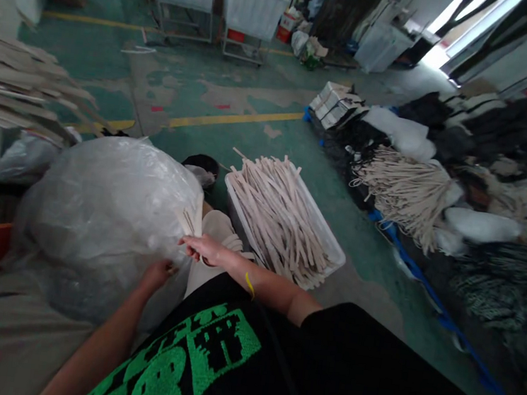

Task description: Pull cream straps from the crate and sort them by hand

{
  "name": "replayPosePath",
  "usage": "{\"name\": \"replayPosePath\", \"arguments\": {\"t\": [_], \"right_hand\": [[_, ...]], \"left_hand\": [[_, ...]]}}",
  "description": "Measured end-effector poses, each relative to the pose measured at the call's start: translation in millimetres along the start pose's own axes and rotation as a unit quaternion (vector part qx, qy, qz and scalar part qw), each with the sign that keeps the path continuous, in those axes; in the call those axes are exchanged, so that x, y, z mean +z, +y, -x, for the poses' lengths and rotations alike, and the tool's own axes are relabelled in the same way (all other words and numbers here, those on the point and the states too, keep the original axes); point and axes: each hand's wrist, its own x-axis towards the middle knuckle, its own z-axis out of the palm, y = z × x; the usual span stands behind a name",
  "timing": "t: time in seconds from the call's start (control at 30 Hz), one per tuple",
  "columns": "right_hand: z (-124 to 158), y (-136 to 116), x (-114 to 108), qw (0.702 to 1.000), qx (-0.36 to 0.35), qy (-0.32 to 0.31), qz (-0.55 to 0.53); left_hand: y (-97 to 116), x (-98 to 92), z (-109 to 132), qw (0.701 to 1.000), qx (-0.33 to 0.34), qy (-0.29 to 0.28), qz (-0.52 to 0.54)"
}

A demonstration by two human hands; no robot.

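Observation:
A big clear plastic bag (110,205), puffed up and round, fills the space in front of me on the left. My right hand (201,247) is closed at its right edge, gripping a gathered part of the plastic; a few thin pale strips show just above the fingers. Lower down, my left hand (158,275) has its fingers curled against the bag's near side. Something small and pale shows at its fingertips, too unclear to name. To the right of my right hand stands a white plastic tub (310,209) heaped with long beige fabric strips (275,218).
More beige strips (19,84) hang over a surface at the left. Bundles of cord (402,188) and dark goods lie on a blue-edged pallet (396,244) at the right. Wheeled white bins (254,6) stand at the back, beyond a yellow floor line (234,120).

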Motion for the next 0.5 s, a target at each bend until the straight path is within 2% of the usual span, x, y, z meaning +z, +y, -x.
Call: {"name": "replayPosePath", "arguments": {"t": [0.07, 0.13, 0.27, 0.37, 0.5], "right_hand": [[-1, 0, -1, 1.000, 0.007, -0.007, -0.003], [-2, 1, -1, 1.000, 0.012, -0.008, -0.005], [-2, -3, -1, 1.000, 0.021, 0.000, -0.012], [1, -11, -1, 1.000, 0.016, -0.016, -0.020], [10, -27, 2, 0.996, -0.036, -0.076, -0.019]], "left_hand": [[3, -2.6, 0, 0.999, -0.009, -0.019, -0.043], [6, -14.8, -1, 0.996, -0.027, -0.017, -0.081], [11, -57.4, 12, 0.988, -0.066, 0.025, -0.138], [14, -92.1, 43, 0.981, -0.083, 0.077, -0.159], [20, -122.4, 100, 0.969, -0.079, 0.225, -0.061]]}}
